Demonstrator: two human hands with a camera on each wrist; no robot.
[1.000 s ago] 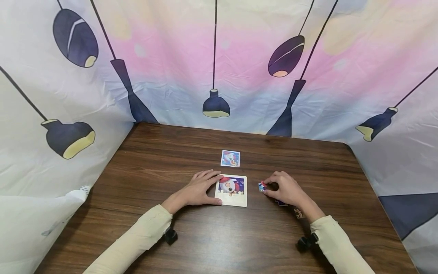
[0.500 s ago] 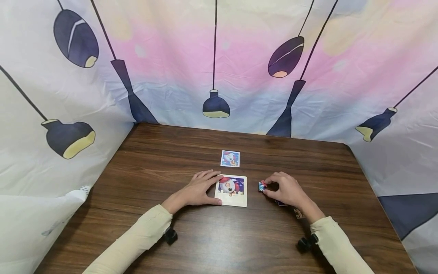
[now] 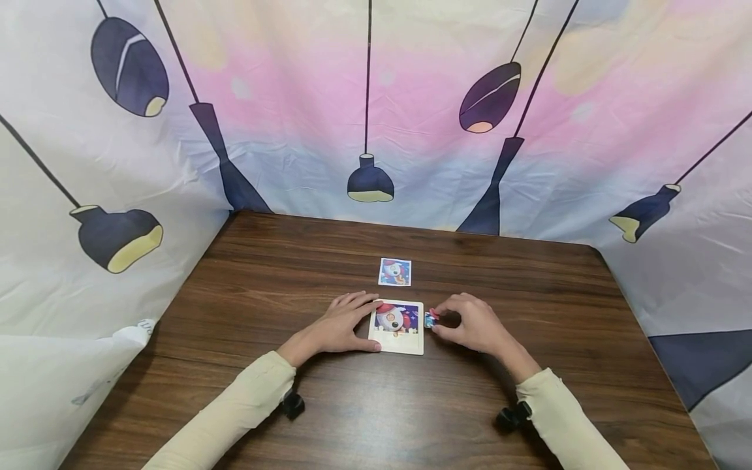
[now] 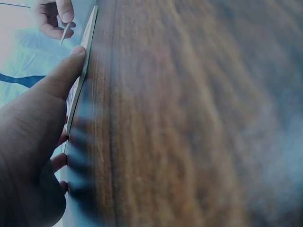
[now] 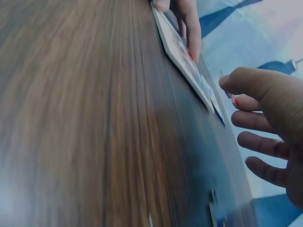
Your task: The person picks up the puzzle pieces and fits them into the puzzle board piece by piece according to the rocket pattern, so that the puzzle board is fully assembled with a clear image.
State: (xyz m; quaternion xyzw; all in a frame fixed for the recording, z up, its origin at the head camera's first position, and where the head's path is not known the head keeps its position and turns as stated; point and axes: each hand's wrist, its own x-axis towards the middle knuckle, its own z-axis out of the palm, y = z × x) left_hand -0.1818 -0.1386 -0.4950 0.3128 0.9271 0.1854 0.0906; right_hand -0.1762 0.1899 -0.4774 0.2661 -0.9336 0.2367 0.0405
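Note:
In the head view, a square cream puzzle board (image 3: pixel 401 344) lies flat on the table, its upper part filled with a picture of a white-and-red character on purple. My left hand (image 3: pixel 339 324) rests against its left side, fingers and thumb extended onto the edge. Between thumb and index finger, my right hand (image 3: pixel 472 324) pinches a small blue-and-red puzzle piece (image 3: pixel 430 320) just beside the board's right edge. The right wrist view shows this piece (image 5: pixel 234 100) edge-on and lifted off the table, with the other fingers loosely spread.
Behind the board lies a square picture card (image 3: pixel 395 271) with a similar character. Loose pieces (image 5: pixel 215 210) lie on the wooden table (image 3: pixel 282 254) near my right hand, seen in the right wrist view. A printed curtain (image 3: pixel 305 130) encloses the table's back and sides.
My right hand has moved left with the puzzle piece, from the table on the right up to the board's right edge. My left hand has stayed in place.

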